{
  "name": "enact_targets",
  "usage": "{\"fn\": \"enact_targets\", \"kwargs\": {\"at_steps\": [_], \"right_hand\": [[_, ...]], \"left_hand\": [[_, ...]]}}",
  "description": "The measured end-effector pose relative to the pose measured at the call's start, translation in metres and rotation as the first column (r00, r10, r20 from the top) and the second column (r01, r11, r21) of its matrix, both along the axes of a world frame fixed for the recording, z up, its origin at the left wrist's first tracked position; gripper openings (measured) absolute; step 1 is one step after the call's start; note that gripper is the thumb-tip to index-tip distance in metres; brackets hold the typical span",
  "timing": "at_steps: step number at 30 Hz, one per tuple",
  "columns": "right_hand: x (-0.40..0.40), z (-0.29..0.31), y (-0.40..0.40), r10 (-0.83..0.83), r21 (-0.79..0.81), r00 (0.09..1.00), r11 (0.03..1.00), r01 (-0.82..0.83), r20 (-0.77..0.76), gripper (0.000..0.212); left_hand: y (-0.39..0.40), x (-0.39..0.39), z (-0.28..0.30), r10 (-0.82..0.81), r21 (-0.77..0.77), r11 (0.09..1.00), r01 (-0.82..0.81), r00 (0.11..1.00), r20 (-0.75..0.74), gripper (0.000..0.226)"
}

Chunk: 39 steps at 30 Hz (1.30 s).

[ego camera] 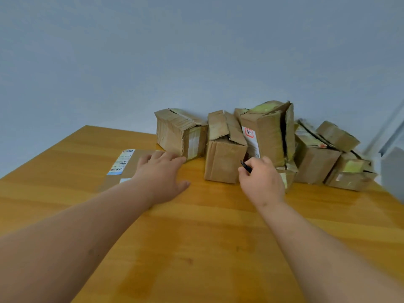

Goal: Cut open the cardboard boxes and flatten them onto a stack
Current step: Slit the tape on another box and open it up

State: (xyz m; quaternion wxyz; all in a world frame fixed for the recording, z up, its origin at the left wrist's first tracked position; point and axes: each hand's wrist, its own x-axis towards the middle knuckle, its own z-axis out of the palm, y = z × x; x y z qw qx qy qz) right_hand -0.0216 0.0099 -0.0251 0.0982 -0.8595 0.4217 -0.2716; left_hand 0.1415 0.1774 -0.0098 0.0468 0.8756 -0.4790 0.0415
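We are reaching for the next box. Our left hand (162, 176) is stretched forward with straight, loosely spread fingers, holding nothing; its fingertips are at the lower near corner of the battered brown cardboard box with clear tape (179, 134) that sits toward the far edge of the orange wooden table (196, 248). Whether they actually touch the box we cannot tell. Our right hand (262, 180) has its fingers curled round a slim black cutter (246, 166), whose dark tip points up and left, just in front of the upright brown carton with loose top flaps (225, 154).

The remaining boxes stand crowded along the far edge, running toward the far right corner: a tall leaning brown box with a white and red label (266, 132), then a cluster of smaller taped brown boxes (334, 158). One flattened brown cardboard sheet with a white printed shipping label (126, 165) lies flat near the left edge; we judge this to be the start of the stack, so most of the work lies ahead.

To do this step well, we should draw one box out of the row toward the open middle of the table before cutting, since the tall box leans on its neighbours and may topple. We should hold the box firmly with the left hand away from the blade's path, and run the cutter along the taped seam, cutting away from our fingers.
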Motion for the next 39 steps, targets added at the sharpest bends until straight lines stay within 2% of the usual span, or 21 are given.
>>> {"fn": "enact_targets", "kwargs": {"at_steps": [4,7,12,15,18,21,25,29,32,36,39], "right_hand": [[-0.019,0.01,-0.03,-0.13,0.059,0.984,0.991,0.124,0.123,0.026],[-0.029,0.015,-0.052,-0.197,0.141,0.963,0.975,0.172,0.187,0.04],[-0.037,0.016,-0.085,-0.272,0.274,0.949,0.936,0.222,0.158,0.068],[-0.037,0.014,-0.104,-0.236,0.384,0.964,0.907,0.173,0.124,0.083],[-0.037,0.017,-0.112,-0.15,0.489,0.977,0.87,0.057,0.153,0.08],[-0.039,0.017,-0.114,-0.112,0.531,0.951,0.845,-0.062,0.289,0.073],[-0.045,0.015,-0.114,-0.144,0.563,0.869,0.808,-0.172,0.473,0.07],[-0.064,0.019,-0.103,-0.216,0.581,0.79,0.787,-0.207,0.574,0.071],[-0.081,0.024,-0.088,-0.219,0.563,0.749,0.791,-0.238,0.625,0.08],[-0.109,0.033,-0.059,-0.186,0.551,0.744,0.787,-0.277,0.641,0.08],[-0.126,0.035,-0.032,-0.154,0.537,0.754,0.791,-0.294,0.639,0.062]], "left_hand": [[-0.033,-0.013,0.014,-0.028,-0.075,0.997,0.027,1.0,-0.001,0.074],[-0.067,-0.023,0.033,-0.04,-0.144,0.989,0.035,0.999,-0.029,0.077],[-0.13,-0.041,0.064,-0.117,-0.227,0.968,0.109,0.993,-0.018,0.078],[-0.162,-0.05,0.073,-0.139,-0.234,0.964,0.127,0.99,-0.035,0.081],[-0.187,-0.05,0.073,-0.127,-0.218,0.971,0.096,0.983,-0.133,0.083],[-0.198,-0.046,0.07,-0.135,-0.265,0.962,0.063,0.955,-0.264,0.075],[-0.192,-0.059,0.071,-0.154,-0.391,0.918,0.062,0.966,-0.207,0.057],[-0.169,-0.078,0.075,-0.237,-0.482,0.865,0.138,0.96,-0.151,0.051],[-0.147,-0.094,0.079,-0.299,-0.531,0.828,0.18,0.943,-0.148,0.051],[-0.109,-0.112,0.08,-0.333,-0.586,0.798,0.141,0.914,-0.233,0.05],[-0.072,-0.126,0.074,-0.353,-0.603,0.792,0.1,0.88,-0.318,0.054]]}}
